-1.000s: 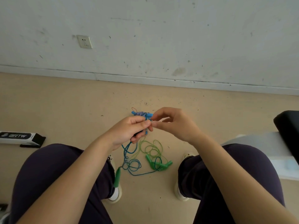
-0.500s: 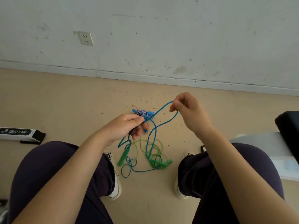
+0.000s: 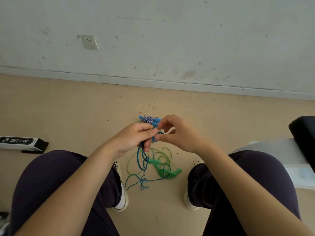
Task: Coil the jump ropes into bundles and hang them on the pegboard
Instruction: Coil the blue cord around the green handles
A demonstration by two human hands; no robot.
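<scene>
Seated person, head cam looking down betw. knees at the floor. Landmark = green rope (image 3: 153, 160), lying loose on the floor betw. the shoes, green handles in the tangle.

L hand (image 3: 131, 140) just above the green rope, fingers curled round the blue rope (image 3: 140, 159) & what looks like its handles; thumb on top. Blue cord hangs down from this hand in loops, drops across the green rope, tail lies on the floor at the green rope's near side.

R hand (image 3: 179, 133) up & right of the green rope, close beside the L hand; thumb & index fingertip pinch the blue cord at the L fingertips, other fingers loosely curled.

Wound bundle (image 3: 150, 119), blue w/ white-purple twist, sits past both hands, wall side of the green rope; can't tell if held or on the floor.

Black/white box (image 3: 20, 142) marked BRTW far left of the green rope. Wall socket (image 3: 90, 42) well beyond it, on the wall.
</scene>
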